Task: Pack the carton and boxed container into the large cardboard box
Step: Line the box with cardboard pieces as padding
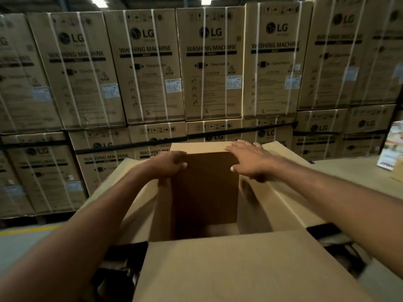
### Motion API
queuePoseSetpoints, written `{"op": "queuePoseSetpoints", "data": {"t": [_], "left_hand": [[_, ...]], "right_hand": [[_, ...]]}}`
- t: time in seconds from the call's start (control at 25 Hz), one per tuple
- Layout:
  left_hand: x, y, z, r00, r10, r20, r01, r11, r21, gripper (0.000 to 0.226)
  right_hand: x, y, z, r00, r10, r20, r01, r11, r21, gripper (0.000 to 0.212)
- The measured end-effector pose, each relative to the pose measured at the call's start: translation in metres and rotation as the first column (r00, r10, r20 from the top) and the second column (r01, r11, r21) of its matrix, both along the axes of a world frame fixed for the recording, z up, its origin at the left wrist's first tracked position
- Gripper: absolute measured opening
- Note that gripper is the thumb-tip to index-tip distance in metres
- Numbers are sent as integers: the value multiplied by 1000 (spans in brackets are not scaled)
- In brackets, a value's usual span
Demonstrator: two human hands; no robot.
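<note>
**Both hands at the far rim of the open box**

Nearest us, the near flap of the large cardboard box lies folded outward, broad and flat. Past it the box stands open, its inside deep in shadow; we see a pale patch at the bottom but cannot tell what it is.

At the far left corner of the opening, our left hand grips the top edge of the left wall, fingers curled over it and thumb on the inner side. Our right hand lies on the right end of the upright far flap with fingers stretched out and spread, clasping nothing.

To the right, well apart from the box, a printed carton stands on a table (the frame's edge cuts it off, so only part shows).

On the left runs a strip of floor with a yellow line. Behind everything rises a wall of strapped washing-machine cartons, stacked two high.
</note>
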State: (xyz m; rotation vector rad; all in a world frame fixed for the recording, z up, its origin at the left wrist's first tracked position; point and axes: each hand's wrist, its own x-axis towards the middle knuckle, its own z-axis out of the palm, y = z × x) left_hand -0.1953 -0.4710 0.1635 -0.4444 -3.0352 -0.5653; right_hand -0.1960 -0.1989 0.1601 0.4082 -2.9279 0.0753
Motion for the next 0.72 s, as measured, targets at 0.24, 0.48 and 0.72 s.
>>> {"op": "queuePoseSetpoints", "data": {"t": [0.24,0.48,0.72], "left_hand": [[117,9,24,990,-85,-114,113,959,262,44],[220,43,20,956,-153,-252,206,957,202,56],[309,113,1,841,-175,-512,265,958,108,58]], "right_hand": [[121,18,22,1000,18,-13,-20,978,-206,55],[234,28,8,997,-30,-76,6,954,-300,40],[322,73,-16,965,-86,-247,-14,927,-375,38]]}}
